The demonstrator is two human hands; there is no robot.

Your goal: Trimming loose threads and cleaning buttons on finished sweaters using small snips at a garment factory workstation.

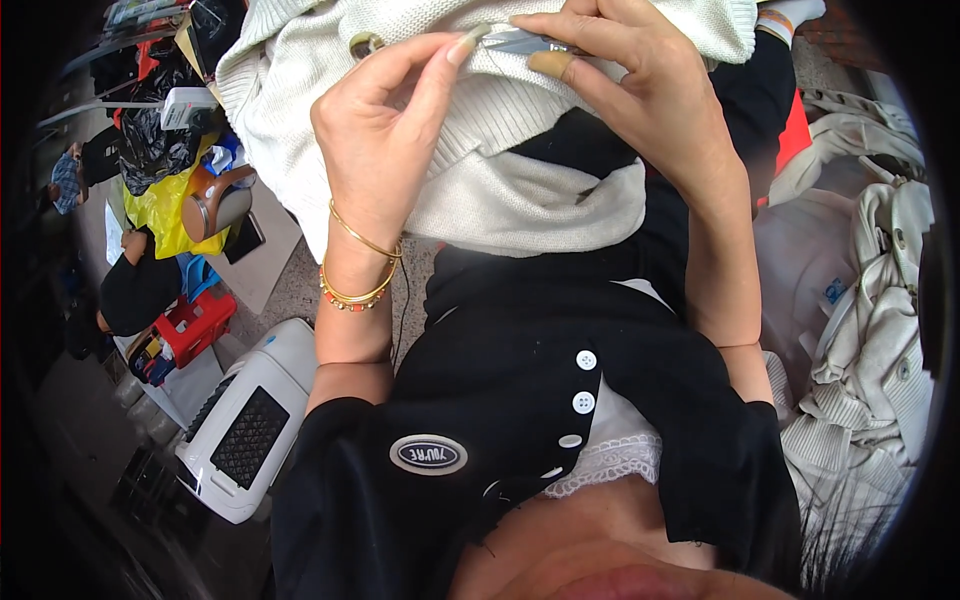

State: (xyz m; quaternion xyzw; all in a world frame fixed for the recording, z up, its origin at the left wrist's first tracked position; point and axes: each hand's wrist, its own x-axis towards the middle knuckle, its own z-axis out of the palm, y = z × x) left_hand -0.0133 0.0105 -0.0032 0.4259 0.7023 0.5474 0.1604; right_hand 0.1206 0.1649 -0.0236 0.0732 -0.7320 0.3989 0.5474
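Observation:
A cream knitted cardigan (560,205) lies bunched over my lap, with a round dark button (365,44) showing at its upper left. Above the knit, my left hand (375,135) pinches thumb and forefinger together; what lies between those fingertips is too small to make out. Small metal thread snips (525,43) are held in my right hand (650,95), their pointed blades directed left, close to the left fingertips. A tan covering wraps the right thumb. Bracelets circle my left wrist.
More cream knitwear (870,340) is heaped at the right beside clear plastic (800,240). At the left stand a white machine with a black grille (250,430), a red basket (200,325) and a yellow bag (165,210). Another person's dark sleeve (140,290) shows at the far left.

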